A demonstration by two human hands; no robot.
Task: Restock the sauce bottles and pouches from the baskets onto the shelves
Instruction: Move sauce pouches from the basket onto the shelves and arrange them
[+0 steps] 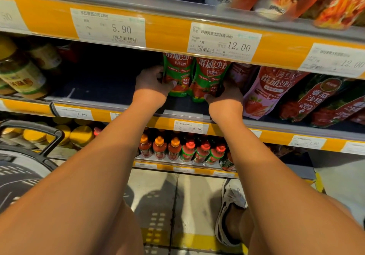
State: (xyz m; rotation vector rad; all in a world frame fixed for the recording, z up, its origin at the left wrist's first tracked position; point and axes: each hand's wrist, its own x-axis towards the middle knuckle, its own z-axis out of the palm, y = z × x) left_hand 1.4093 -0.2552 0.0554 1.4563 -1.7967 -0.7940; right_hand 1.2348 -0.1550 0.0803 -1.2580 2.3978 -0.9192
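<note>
Supermarket shelving fills my view, yellow price strips running along each edge; the middle shelf is where both my hands are working. My left hand grasps the left green-and-red pouch by its left side, thumb across its front; my right hand curls round the lower right edge of the right green-and-red pouch, thumb under its base. Both pouches stand upright, long axis vertical, tops hidden behind the price strip above; they touch each other side by side, directly ahead of me, between my two hands.

What matters next, I judge, is the sideways gap: dark bare shelf lies to the left of my left hand, while the pink-and-red pouches lean just beside my right hand; so the pair has room to slide leftward or further back, hardly any to the right. Each hand is equally near its own pouch.

Lower down, a row of red sauce bottles stands on the shelf below; a dark basket with its handle sits at my left, well apart from the pouches; what it holds I cannot tell.
</note>
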